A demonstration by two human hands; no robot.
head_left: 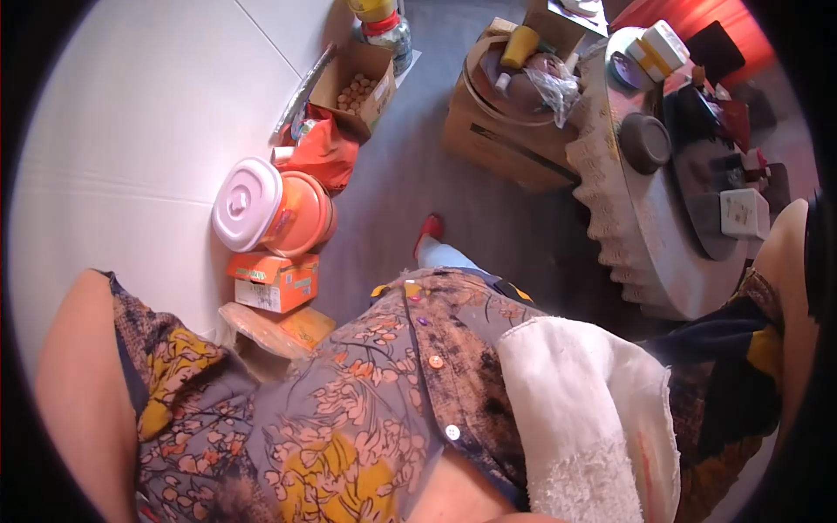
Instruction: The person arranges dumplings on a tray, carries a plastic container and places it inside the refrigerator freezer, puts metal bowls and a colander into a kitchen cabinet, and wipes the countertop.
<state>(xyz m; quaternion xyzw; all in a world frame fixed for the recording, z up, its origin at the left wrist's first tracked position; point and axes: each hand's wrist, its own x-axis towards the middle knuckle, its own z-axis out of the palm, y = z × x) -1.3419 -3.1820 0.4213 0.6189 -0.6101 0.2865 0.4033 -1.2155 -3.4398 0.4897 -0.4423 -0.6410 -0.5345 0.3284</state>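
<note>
Neither of my hands shows; only my upper arms appear, at the left and right edges of the head view. What the hands hold, if anything, is out of sight. A white cloth (571,410), partly rough like a towel, hangs over the front of my flowered, buttoned shirt (349,410). Below the shirt's hem, one red shoe (430,228) and a light trouser leg (446,256) are visible on the grey floor.
Along the left wall stand an open carton (377,87) of round brown items, a red bag (327,152), lidded tubs (301,213) and an orange box (277,281). To the right are a large cardboard box (510,148) and a lace-covered table (628,227) bearing a bowl (645,142).
</note>
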